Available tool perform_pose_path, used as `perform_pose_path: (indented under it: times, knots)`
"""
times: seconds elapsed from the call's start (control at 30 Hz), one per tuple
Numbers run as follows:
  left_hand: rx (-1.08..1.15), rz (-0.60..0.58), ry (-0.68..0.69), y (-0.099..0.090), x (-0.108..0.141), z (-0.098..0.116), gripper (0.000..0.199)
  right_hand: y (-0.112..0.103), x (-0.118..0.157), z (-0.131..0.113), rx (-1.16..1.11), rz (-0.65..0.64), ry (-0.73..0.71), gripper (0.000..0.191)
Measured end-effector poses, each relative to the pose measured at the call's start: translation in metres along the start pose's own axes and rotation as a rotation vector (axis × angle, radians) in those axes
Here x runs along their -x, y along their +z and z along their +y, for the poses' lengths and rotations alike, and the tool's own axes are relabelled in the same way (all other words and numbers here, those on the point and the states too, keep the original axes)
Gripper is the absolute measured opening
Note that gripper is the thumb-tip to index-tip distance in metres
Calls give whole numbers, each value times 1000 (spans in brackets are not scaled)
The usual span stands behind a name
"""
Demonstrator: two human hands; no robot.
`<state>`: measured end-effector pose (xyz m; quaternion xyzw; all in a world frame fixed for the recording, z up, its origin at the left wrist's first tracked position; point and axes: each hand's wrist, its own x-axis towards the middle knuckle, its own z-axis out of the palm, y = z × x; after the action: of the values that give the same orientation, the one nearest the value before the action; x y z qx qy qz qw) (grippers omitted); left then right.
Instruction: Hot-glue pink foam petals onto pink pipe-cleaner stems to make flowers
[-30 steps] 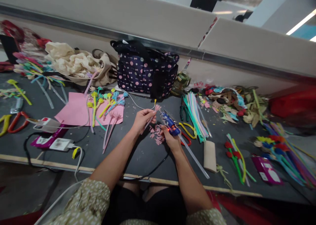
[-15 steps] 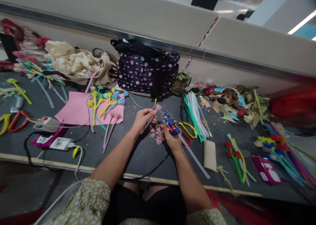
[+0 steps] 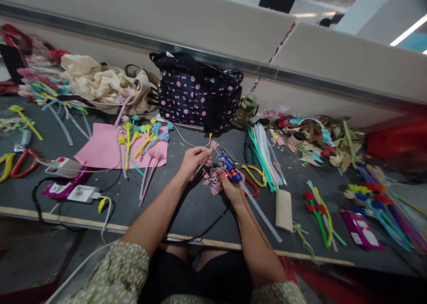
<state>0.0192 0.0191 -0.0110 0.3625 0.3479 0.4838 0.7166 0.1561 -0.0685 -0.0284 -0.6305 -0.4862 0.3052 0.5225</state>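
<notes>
My left hand (image 3: 196, 159) pinches a pink flower stem (image 3: 214, 144), its fringed tip standing out past the fingers. In my right hand (image 3: 231, 188) is a blue hot glue gun (image 3: 228, 164), a red light glowing on it and a long clear glue stick (image 3: 262, 213) coming out of its back. The gun's nozzle points at the pink tip, close to it; I cannot tell whether they touch. Small pink scraps (image 3: 212, 181) lie on the table between my hands. Red-handled scissors (image 3: 251, 187) and yellow-handled pliers (image 3: 256, 173) lie just right of the gun.
A pink sheet (image 3: 96, 148) bears several finished stems at left, near a purple power strip (image 3: 55, 189). Behind stands a dark patterned bag (image 3: 187, 95) beside a green bottle (image 3: 247, 110). Pastel strips (image 3: 263, 155), a beige roll (image 3: 283, 210) and red flowers (image 3: 315, 204) lie at right.
Almost nothing differs. The glue gun and the glue stick behind it have shifted very slightly in my right hand; my left hand keeps its place.
</notes>
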Motion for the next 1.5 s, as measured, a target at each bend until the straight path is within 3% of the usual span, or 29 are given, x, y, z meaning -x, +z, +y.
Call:
perform_pose_path:
  times: [0.7, 1.13, 1.5]
  knots:
    - [-26, 1, -2, -1, -1, 0, 34, -8, 3, -21, 3, -69, 1, 37]
    - [-17, -1, -12, 0, 0, 1, 34, 2, 1, -14, -9, 1, 17, 35]
    - [-25, 5, -18, 1, 1, 2, 35, -5, 0, -9, 0, -21, 2, 39]
